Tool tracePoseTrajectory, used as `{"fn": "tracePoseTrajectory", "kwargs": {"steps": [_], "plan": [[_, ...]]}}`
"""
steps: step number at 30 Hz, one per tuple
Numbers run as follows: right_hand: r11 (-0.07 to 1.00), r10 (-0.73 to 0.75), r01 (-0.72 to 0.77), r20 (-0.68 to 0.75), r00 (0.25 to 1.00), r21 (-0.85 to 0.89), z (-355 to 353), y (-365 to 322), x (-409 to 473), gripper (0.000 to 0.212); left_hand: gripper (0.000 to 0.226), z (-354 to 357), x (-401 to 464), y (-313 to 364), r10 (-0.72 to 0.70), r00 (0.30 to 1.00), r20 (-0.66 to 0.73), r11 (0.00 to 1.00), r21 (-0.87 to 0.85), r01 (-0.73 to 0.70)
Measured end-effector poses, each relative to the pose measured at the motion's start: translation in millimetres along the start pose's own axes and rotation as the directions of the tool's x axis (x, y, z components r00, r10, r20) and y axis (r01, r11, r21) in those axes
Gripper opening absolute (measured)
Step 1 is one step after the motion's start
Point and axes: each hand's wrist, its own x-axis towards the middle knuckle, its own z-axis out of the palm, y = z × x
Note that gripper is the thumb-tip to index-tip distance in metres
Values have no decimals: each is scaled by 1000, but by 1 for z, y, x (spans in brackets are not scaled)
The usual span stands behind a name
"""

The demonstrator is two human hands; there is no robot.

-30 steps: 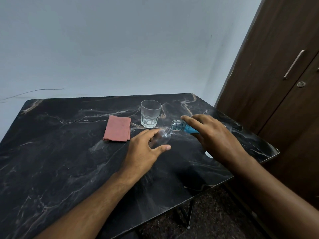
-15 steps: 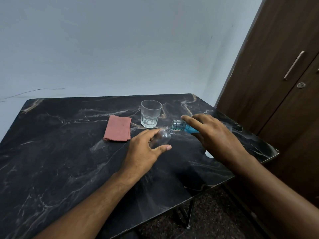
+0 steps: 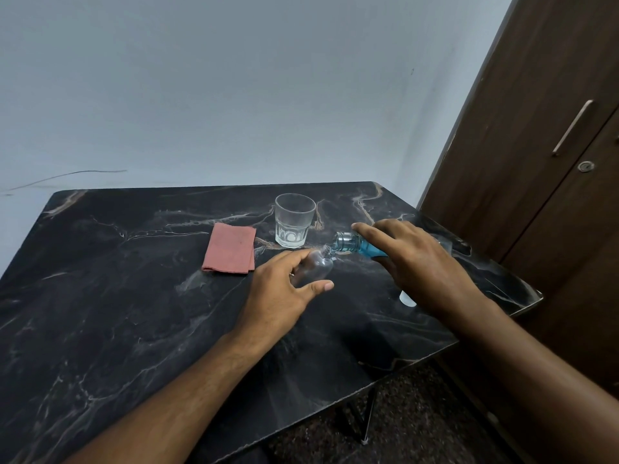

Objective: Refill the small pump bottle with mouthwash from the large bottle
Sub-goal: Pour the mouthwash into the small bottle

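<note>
My left hand (image 3: 281,293) grips the small clear bottle (image 3: 316,264), which has no pump on it and leans with its neck toward the right. My right hand (image 3: 415,262) holds the large bottle (image 3: 355,246) tipped almost flat, blue mouthwash showing inside it. Its open mouth sits just above the small bottle's neck. Most of the large bottle is hidden under my right hand. A white cap-like piece (image 3: 407,299) lies on the table below my right wrist.
A clear drinking glass (image 3: 294,220) stands behind the bottles, and a folded pink cloth (image 3: 230,247) lies to its left. The black marble table (image 3: 117,296) ends close on the right, beside a brown wardrobe (image 3: 552,145).
Both hands and bottles keep nearly the same pose. The large bottle's mouth stays at the small bottle's neck.
</note>
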Motion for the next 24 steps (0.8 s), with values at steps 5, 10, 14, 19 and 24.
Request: {"fn": "tracePoseTrajectory", "kwargs": {"steps": [5, 10, 14, 19, 24], "plan": [[1000, 4, -4, 1, 1000, 14, -3, -1, 1, 67, 57, -1, 0, 0, 3, 1000, 3, 1000, -5, -3], [1000, -7, 7, 4, 1000, 6, -5, -2, 1, 69, 57, -1, 0, 2, 2, 1000, 7, 1000, -5, -2], [1000, -12, 12, 9, 1000, -9, -6, -2, 2, 71, 57, -1, -1, 2, 3, 1000, 10, 1000, -1, -3], [1000, -11, 11, 12, 1000, -13, -7, -2, 2, 70, 54, -2, -1, 3, 8, 1000, 10, 1000, -6, -8], [1000, -14, 14, 22, 1000, -18, -9, -3, 2, 72, 56, -2, -1, 3, 14, 1000, 8, 1000, -19, -14]]}}
